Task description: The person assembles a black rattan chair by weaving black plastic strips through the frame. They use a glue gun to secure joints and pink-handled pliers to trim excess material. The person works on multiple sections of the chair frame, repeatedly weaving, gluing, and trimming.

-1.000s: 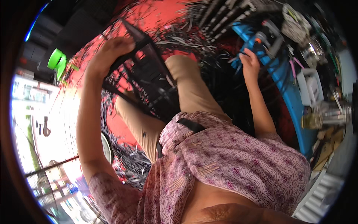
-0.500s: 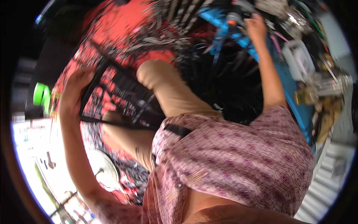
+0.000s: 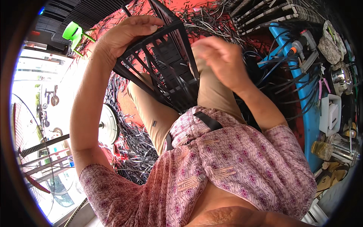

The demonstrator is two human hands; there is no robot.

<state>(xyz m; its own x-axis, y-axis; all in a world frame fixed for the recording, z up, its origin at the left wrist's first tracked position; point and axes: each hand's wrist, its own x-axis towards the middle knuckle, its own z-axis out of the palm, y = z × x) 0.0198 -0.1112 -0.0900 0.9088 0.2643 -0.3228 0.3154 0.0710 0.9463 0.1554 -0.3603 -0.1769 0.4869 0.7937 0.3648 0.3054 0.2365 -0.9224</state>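
A black open-frame basket (image 3: 166, 64) of thin strips rests on my lap between my knees. My left hand (image 3: 126, 32) grips its upper rim, fingers curled over the top bar. My right hand (image 3: 221, 58) hovers blurred just right of the basket above my right thigh, fingers pinched together; whether it holds a strip I cannot tell. I wear tan trousers (image 3: 155, 113) and a pink patterned shirt (image 3: 227, 162).
Loose black strips (image 3: 132, 151) litter the red floor (image 3: 181, 7). A blue bench (image 3: 308, 109) at the right carries tools, pink-handled pliers (image 3: 321, 85), a white box (image 3: 329, 113) and jars. A green stool (image 3: 73, 32) stands upper left; a fan (image 3: 107, 125) sits at the left.
My right hand has come back from the blue bench to beside the basket. My left hand has lifted the basket higher on my lap.
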